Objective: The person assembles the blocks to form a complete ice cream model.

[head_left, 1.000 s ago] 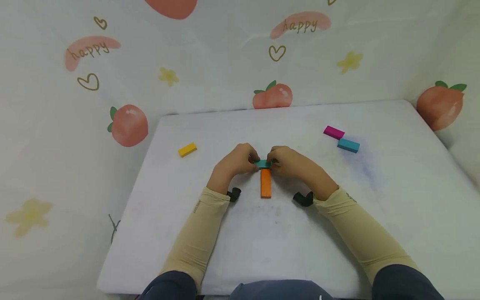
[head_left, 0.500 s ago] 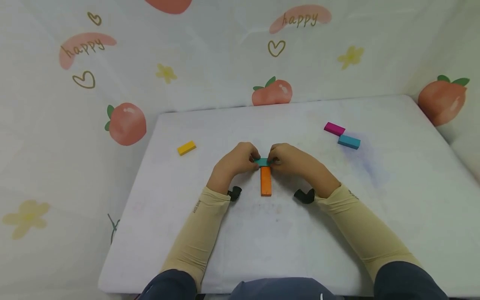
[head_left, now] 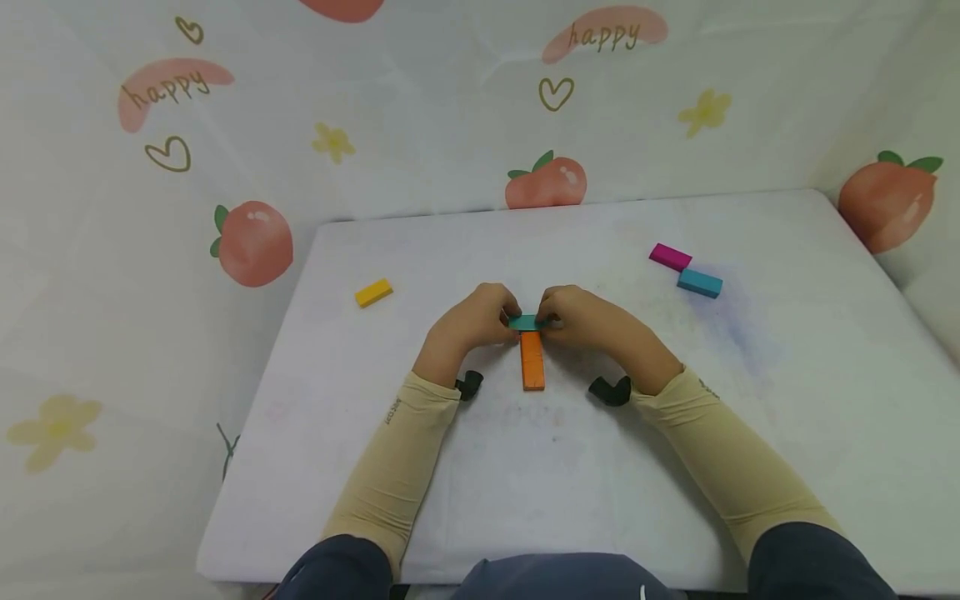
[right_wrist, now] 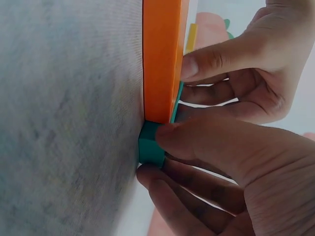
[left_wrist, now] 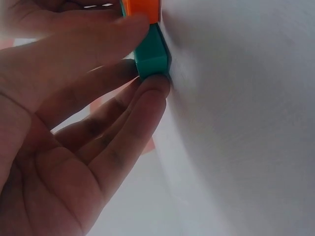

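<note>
A teal block (head_left: 528,322) lies crosswise on the white table, against the far end of a long orange block (head_left: 532,362), so the two form a T. My left hand (head_left: 480,320) pinches the teal block's left end between thumb and fingers. At its right end my right hand (head_left: 583,321) pinches it the same way. In the left wrist view the thumb lies along the near side of the teal block (left_wrist: 151,55), close to the orange block (left_wrist: 141,10). The right wrist view shows the orange block (right_wrist: 162,59) meeting the teal block (right_wrist: 151,145).
A yellow block (head_left: 373,292) lies on the table (head_left: 300,467) to the left. Toward the back right, a magenta block (head_left: 671,257) sits at the corner of a blue block (head_left: 700,283). Behind the table hangs a white cloth (head_left: 435,100) printed with peaches.
Both hands keep their pinch on the teal block. The orange block's near end has turned very slightly to the right. The head view has shifted a little.
</note>
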The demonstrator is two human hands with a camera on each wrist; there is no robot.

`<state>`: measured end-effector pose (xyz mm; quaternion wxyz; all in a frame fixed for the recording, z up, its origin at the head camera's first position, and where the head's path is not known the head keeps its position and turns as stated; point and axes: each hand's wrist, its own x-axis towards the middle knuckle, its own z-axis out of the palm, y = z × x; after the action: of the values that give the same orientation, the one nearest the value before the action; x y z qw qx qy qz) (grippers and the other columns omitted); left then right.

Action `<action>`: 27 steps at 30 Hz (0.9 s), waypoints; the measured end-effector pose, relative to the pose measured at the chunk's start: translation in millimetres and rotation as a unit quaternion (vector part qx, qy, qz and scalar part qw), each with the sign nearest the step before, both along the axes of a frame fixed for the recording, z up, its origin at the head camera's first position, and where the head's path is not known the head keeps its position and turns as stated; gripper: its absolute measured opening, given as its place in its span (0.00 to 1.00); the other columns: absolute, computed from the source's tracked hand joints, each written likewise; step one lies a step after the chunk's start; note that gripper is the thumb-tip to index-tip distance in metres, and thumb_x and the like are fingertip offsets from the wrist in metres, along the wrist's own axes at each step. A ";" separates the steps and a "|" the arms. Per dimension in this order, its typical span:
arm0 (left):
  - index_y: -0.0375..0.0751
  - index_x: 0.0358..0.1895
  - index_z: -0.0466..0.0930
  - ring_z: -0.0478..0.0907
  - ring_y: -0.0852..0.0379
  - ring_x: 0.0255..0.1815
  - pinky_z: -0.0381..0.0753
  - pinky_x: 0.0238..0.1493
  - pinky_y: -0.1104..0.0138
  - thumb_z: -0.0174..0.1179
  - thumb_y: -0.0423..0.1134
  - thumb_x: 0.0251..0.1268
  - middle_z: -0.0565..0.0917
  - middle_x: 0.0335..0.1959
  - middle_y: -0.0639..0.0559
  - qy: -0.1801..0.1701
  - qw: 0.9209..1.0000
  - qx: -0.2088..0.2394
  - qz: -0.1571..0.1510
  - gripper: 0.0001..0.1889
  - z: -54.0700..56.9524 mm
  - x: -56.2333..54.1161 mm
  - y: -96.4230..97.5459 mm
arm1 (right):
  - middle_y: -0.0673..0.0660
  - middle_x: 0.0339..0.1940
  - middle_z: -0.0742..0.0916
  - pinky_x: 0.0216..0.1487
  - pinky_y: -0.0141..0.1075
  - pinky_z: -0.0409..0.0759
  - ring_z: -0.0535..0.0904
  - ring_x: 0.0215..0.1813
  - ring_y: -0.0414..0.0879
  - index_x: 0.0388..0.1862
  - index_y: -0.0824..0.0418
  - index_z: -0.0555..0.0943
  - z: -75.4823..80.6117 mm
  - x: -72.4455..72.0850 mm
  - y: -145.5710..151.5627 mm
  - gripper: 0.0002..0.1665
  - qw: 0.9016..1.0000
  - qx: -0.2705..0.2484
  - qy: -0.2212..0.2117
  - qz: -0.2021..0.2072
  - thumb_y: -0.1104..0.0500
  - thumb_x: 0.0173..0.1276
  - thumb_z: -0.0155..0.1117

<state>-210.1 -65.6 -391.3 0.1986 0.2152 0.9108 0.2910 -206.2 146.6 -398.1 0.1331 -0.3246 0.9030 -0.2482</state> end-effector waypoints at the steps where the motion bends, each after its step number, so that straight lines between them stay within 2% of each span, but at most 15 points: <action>1: 0.31 0.55 0.88 0.85 0.51 0.45 0.87 0.43 0.64 0.74 0.29 0.63 0.89 0.50 0.43 -0.003 1.000 0.000 0.001 0.17 0.5 0.2 0.2 | 0.61 0.45 0.89 0.57 0.48 0.87 0.84 0.46 0.51 0.47 0.70 0.91 0.0 0.0 0.1 0.10 1.000 0.000 0.002 0.001 0.67 0.69 0.73; 6: 0.31 0.54 0.88 0.86 0.51 0.47 0.88 0.47 0.64 0.74 0.29 0.63 0.90 0.50 0.43 -0.004 1.000 -0.012 -0.005 0.16 3.4 1.2 2.2 | 0.61 0.45 0.89 0.57 0.47 0.87 0.84 0.46 0.51 0.47 0.70 0.91 1.0 0.5 -0.3 0.11 1.000 0.003 -0.004 -0.002 0.67 0.68 0.74; 15: 0.31 0.53 0.89 0.84 0.51 0.46 0.87 0.54 0.59 0.74 0.30 0.64 0.90 0.48 0.43 0.015 0.999 -0.035 -0.013 0.15 7.0 3.2 4.9 | 0.61 0.44 0.89 0.58 0.47 0.87 0.84 0.46 0.52 0.46 0.69 0.91 2.1 0.8 -1.5 0.09 1.000 0.005 -0.004 0.003 0.66 0.70 0.74; 20: 0.32 0.51 0.90 0.83 0.52 0.44 0.86 0.50 0.61 0.74 0.30 0.63 0.90 0.46 0.44 0.022 0.999 -0.038 -0.015 0.13 7.8 2.8 4.2 | 0.60 0.43 0.89 0.57 0.47 0.87 0.84 0.45 0.51 0.45 0.68 0.91 2.1 1.8 -1.3 0.08 1.000 -0.003 0.001 0.006 0.66 0.69 0.75; 27: 0.32 0.50 0.89 0.81 0.51 0.42 0.85 0.44 0.63 0.75 0.30 0.63 0.89 0.45 0.44 0.011 0.999 -0.039 -0.008 0.14 9.5 5.6 3.9 | 0.59 0.41 0.88 0.55 0.47 0.86 0.83 0.44 0.52 0.43 0.67 0.91 1.1 4.5 -0.9 0.06 1.000 -0.008 0.013 0.019 0.67 0.70 0.74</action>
<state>-204.5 -61.7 -381.9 0.1995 0.2180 0.9216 0.2516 -201.7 145.7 -397.0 0.1231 -0.3462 0.8963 -0.2484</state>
